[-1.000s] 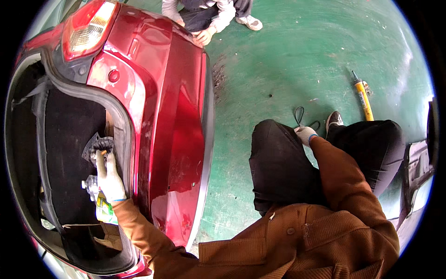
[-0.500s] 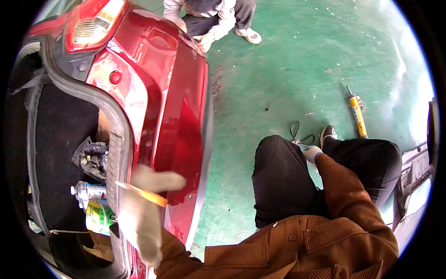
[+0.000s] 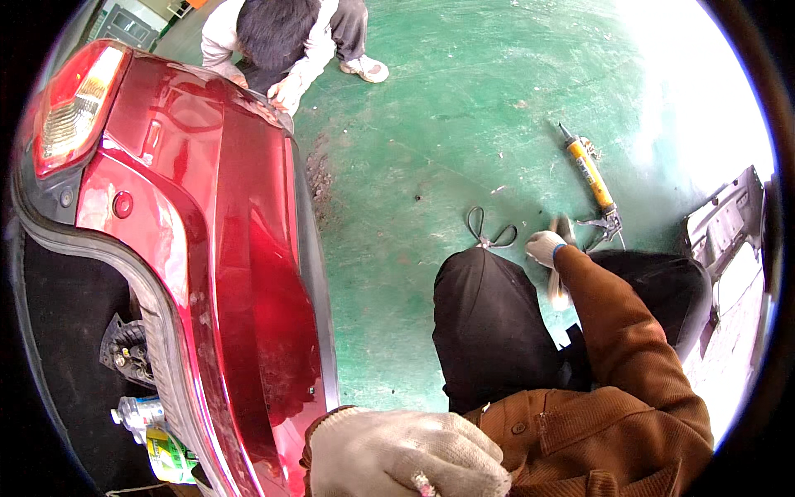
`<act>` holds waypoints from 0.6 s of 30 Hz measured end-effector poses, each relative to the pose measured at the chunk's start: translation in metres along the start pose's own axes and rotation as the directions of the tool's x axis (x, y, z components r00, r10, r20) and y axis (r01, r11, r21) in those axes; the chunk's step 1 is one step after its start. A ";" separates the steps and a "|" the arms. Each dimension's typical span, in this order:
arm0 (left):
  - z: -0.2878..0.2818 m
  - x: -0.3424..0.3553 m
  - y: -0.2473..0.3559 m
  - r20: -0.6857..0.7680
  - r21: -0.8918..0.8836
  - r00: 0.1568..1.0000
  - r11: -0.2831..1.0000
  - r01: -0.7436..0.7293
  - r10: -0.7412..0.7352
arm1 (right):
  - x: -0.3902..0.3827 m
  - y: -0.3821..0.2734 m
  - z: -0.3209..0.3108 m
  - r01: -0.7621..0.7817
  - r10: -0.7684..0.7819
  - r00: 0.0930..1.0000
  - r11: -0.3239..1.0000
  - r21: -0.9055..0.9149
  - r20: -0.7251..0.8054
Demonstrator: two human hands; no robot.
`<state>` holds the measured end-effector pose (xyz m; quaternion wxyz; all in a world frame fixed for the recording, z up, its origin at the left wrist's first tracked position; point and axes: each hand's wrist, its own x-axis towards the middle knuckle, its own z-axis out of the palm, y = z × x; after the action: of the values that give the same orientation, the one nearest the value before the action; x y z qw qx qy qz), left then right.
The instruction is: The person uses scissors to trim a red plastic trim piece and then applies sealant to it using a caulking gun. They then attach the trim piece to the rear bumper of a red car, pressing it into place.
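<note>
My left hand (image 3: pixel 406 454), in a whitish knit glove, is near the lower edge in front of my brown jacket (image 3: pixel 571 422). Its fingers are curled round a slim thing with a mottled pinkish-white end (image 3: pixel 424 484); the rest of it is hidden. My right hand (image 3: pixel 546 248), also gloved, is beyond my knees, beside my shoe (image 3: pixel 564 229). Its fingers look curled in, and whatever they hold cannot be made out. Close to it on the floor lie a black looped cord (image 3: pixel 490 238) and a yellow caulking gun (image 3: pixel 591 176).
A red car's rear bumper (image 3: pixel 257 306) runs along my left, its open trunk holding bottles (image 3: pixel 170 455) and a dark part (image 3: pixel 126 352). A co-worker (image 3: pixel 277 33) crouches at the bumper's far corner. A pale panel (image 3: pixel 733 248) stands at my right on the green floor (image 3: pixel 397 273).
My left hand has moved right from over the trunk edge to before my chest; the yellow slim thing seen with it no longer shows. The view has shifted right.
</note>
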<state>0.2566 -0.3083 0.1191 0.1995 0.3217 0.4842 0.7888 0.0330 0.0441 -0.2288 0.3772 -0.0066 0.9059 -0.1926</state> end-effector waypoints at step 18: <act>0.071 -0.078 0.115 -0.520 0.526 0.203 0.125 0.841 0.829 | 0.055 -0.052 0.066 0.440 -0.166 0.724 0.858 -0.264 0.669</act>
<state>0.3611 -0.3638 0.2200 -0.4321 -0.2394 0.8461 0.2004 0.0321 -0.0351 -0.2900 0.6079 -0.2996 0.7338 -0.0478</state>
